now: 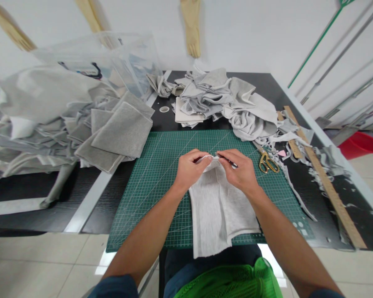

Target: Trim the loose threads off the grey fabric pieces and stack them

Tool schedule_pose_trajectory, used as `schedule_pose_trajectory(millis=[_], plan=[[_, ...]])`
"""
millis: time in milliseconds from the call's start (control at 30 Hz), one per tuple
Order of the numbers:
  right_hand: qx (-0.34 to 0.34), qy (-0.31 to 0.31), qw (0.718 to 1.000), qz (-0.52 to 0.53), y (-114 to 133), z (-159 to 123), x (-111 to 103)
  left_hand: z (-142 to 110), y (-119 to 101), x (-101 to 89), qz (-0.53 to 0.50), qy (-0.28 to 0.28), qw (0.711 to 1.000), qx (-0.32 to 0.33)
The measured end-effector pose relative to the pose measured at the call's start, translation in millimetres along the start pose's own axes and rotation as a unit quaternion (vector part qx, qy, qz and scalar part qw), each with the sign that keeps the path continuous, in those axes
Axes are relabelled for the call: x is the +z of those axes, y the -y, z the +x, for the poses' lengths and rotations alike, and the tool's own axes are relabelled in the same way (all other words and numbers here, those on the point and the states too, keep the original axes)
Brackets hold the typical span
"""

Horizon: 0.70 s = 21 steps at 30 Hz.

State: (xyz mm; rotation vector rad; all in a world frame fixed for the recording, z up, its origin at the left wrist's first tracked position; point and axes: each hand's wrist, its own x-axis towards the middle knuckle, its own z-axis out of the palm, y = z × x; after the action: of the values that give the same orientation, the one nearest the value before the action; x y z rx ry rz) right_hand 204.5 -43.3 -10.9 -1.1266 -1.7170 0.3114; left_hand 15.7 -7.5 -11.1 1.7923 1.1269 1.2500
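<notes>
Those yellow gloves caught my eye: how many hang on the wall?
3: one glove at far left, another partly behind the clear bin, the third at top centre. Others may hang out of view.

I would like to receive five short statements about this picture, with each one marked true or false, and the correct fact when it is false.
1. The left hand and the right hand both hold the light grey cloth. True.
2. The thin dark tool is in the left hand. False: the thin dark tool is in the right hand.
3. The cutting mat is green and marked with a grid. True.
4. The gold-handled scissors lie to the left of the held cloth. False: the gold-handled scissors lie to its right.
5. The red container stands on the cutting mat. False: the red container is beyond the right edge of the table.
</notes>
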Motion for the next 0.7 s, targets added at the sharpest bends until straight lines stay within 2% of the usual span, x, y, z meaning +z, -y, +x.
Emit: schedule_pose_trajectory(millis=[133, 300, 700], plan=[[-0.002, 0.013, 1.0, -0.003, 1.1, -0.5, -0.1, 0.4, 0.8, -0.4, -0.006, 0.002, 1.0, -0.002], [0.007, 0.05, 0.999, 0.002, 0.6, -1.0, -0.4, -0.4, 2.4, 1.5, 0.012, -0.005, 0.999, 0.034], [0.002, 0.062, 0.998, 0.012, -0.8, -2.4, 0.8, -1.6, 5.5, 3.5, 0.039, -0.021, 0.996, 0.075]])
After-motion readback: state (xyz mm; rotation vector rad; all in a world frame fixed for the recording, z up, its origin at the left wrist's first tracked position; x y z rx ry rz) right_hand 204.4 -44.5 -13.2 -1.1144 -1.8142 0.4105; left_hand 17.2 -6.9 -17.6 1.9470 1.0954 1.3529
